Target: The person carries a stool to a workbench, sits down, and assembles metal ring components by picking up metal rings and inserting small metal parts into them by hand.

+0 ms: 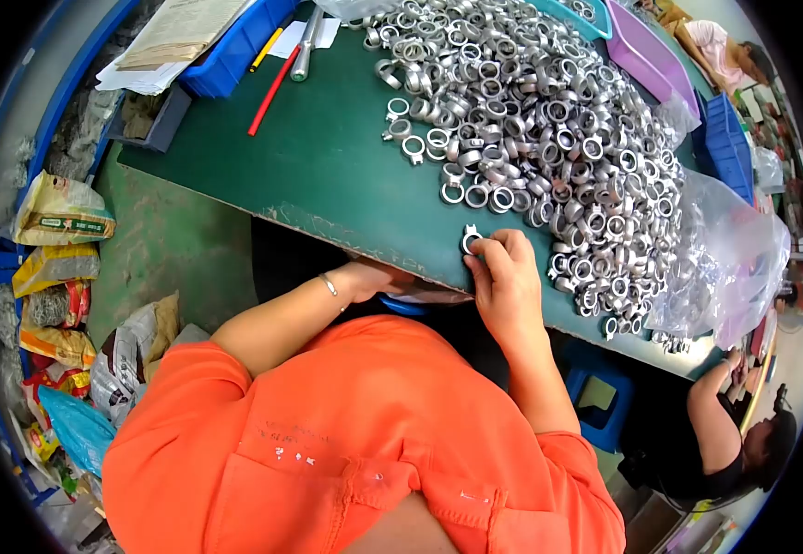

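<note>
My right hand (pixel 505 282) is at the front of the green table, its thumb and forefinger closed on a small silver metal ring (pixel 470 240) with a little lug on top. Just beyond it spreads a large heap of similar metal rings (pixel 549 120). My left hand (pixel 376 279) is at the table's front edge, mostly under it. Its fingers are hidden by the table, and what it may hold cannot be seen.
On the green table (pixel 328 166) lie a red pen (pixel 273 91), a yellow pen (pixel 267 50) and a metal tool (pixel 305 46). A blue bin (pixel 226 65), a purple tray (pixel 651 55) and a plastic bag (pixel 729 249) stand around. A co-worker (pixel 711 434) sits at right.
</note>
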